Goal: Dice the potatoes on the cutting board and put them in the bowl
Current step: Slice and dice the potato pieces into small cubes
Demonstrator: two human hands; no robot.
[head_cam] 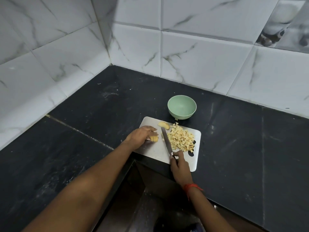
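Many small pale potato cubes [181, 138] sit heaped on the right half of our smooth white cutting board [155, 154]. Our left hand [142, 135] curls its fingers [151, 129] over an uncut potato chunk [154, 138] near the board's left edge. Our right hand [179, 164] grips the slim knife [166, 138]. The round green bowl [182, 107] stands just beyond the board's far edge on the dark stone tabletop [100, 106].

Diced potatoes [181, 137] heaped on cutting board [155, 152]

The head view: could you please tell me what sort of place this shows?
Probably a home kitchen corner: a dark stone counter meets marble-look wall tiles, and a cutting board holds diced potato, with a green bowl just beyond it.
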